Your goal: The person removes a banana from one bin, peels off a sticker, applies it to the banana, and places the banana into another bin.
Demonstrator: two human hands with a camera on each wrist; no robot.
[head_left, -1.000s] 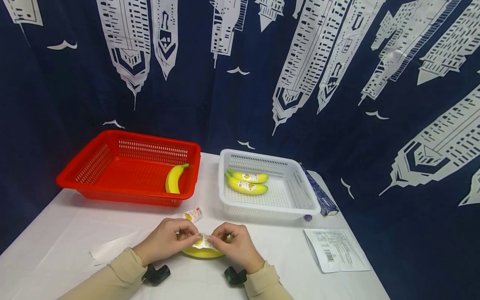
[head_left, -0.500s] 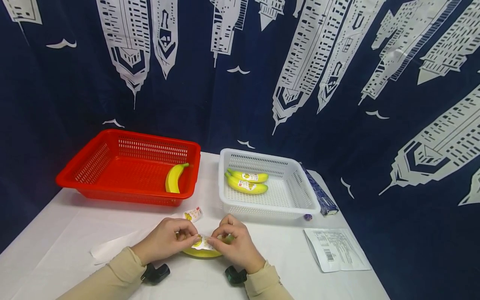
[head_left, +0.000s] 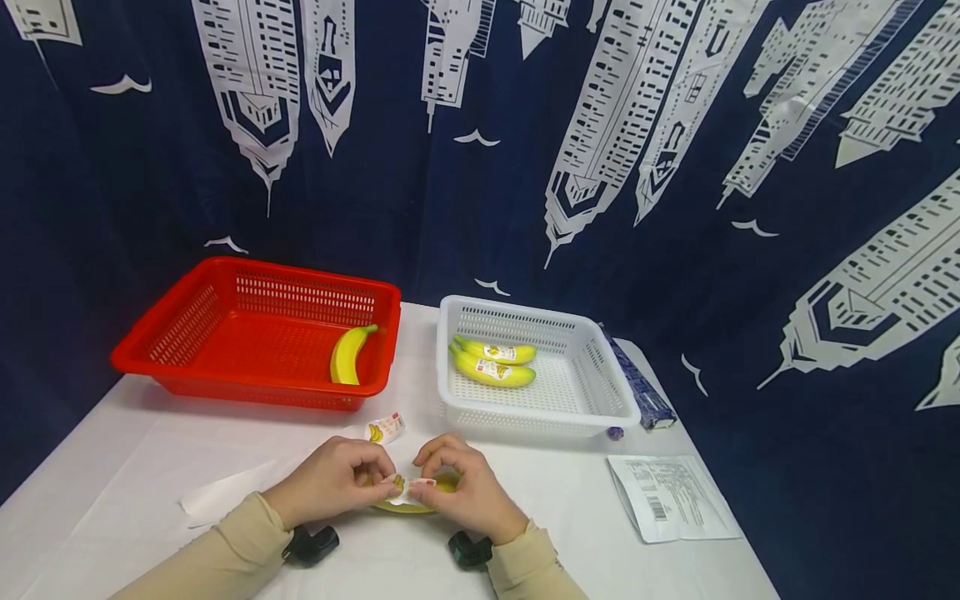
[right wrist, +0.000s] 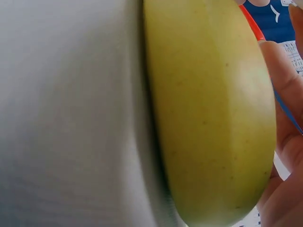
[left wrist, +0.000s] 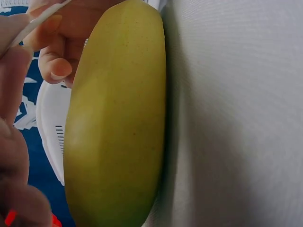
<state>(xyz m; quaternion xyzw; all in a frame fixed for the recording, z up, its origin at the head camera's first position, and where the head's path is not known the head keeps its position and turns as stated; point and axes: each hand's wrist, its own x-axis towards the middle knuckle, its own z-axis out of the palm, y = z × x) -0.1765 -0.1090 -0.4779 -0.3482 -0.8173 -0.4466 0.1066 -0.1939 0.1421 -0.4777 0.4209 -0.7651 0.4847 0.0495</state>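
In the head view my left hand [head_left: 336, 477] and right hand [head_left: 474, 493] each pinch one end of a white sticker [head_left: 407, 492] with a banana picture. Directly beneath it a yellow banana [head_left: 405, 507] lies crosswise on the table, largely covered by the hands and sticker. Up close, the left wrist view is filled by the banana [left wrist: 116, 113], and the sticker's edge [left wrist: 40, 21] shows between fingertips, raised off the peel. The right wrist view has the same banana [right wrist: 213, 113] with part of the right hand [right wrist: 286, 123] beside it.
A red basket [head_left: 247, 396] holding one banana [head_left: 350, 354] stands at back left. The white basket [head_left: 525, 425] at back right holds two labelled bananas [head_left: 495, 372]. Another sticker [head_left: 386, 428], a paper strip [head_left: 225, 496], a white packet [head_left: 671, 500] and a dark blue box [head_left: 645, 392] lie around.
The sticker's ends have curled up, and it has shifted slightly towards me. My right fingers first lifted a little, then lowered. The baskets have not moved.
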